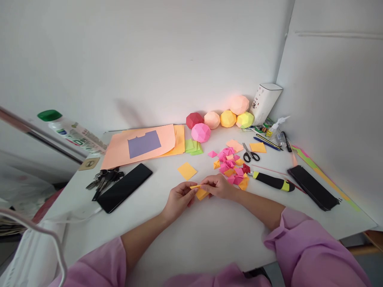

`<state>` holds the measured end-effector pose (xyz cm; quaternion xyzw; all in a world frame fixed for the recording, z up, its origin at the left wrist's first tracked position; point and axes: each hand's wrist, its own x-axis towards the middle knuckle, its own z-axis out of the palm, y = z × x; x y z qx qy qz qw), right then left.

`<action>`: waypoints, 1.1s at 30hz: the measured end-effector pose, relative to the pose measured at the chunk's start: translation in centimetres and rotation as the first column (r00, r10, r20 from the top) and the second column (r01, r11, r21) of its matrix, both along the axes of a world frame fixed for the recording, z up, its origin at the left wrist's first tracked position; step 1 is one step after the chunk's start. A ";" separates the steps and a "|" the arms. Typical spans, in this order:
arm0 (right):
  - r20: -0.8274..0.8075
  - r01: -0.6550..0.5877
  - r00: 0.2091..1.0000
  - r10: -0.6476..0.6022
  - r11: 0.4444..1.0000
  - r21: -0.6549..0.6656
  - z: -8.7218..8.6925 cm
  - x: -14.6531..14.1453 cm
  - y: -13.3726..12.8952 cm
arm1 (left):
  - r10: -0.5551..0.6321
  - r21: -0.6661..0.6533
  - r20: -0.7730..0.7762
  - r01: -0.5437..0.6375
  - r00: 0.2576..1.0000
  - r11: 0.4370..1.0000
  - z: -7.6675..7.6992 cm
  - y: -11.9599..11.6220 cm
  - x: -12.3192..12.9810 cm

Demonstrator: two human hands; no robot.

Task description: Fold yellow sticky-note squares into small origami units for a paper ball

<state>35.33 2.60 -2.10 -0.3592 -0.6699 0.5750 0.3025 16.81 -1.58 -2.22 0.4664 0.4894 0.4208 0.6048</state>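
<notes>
Between my two hands is a small orange paper [201, 193], partly folded, with its lower corner pointing toward me. My left hand [180, 197] pinches its left edge between thumb and fingers. On the other side, my right hand [218, 186] grips the upper right edge, fingertips close to those of the left. A flat orange square [187, 171] lies on the table just beyond my left hand. Past my right hand sits a pile of small folded pink, orange and red paper pieces [230, 161]. Fingers hide part of the held paper.
Faceted paper balls [201, 132] stand by the wall. Scissors [250, 153], a yellow-black cutter [272, 181] and a black case [312, 187] lie right. A black phone [125, 188], keys [104, 180] and large orange sheets [112, 153] lie left; green squares [194, 146] are behind.
</notes>
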 end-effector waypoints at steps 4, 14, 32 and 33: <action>-0.008 -0.004 1.000 0.004 1.000 -0.018 -0.2 0.0 0.1 | -0.011 0.007 -0.004 0.011 1.000 1.000 -0.1 0.1 -0.1; -0.019 -0.027 0.999 0.026 0.998 -0.050 -0.1 0.1 0.1 | -0.025 0.020 -0.007 0.025 1.000 0.999 0.0 0.0 -0.2; 0.016 0.004 1.000 -0.002 0.997 -0.079 0.6 0.1 0.0 | 0.001 0.076 0.045 -0.004 0.999 0.997 -0.4 0.1 -0.4; 0.017 0.003 1.000 -0.002 0.997 -0.073 0.6 0.1 0.0 | 0.000 0.076 0.050 -0.004 0.999 0.997 -0.4 0.1 -0.4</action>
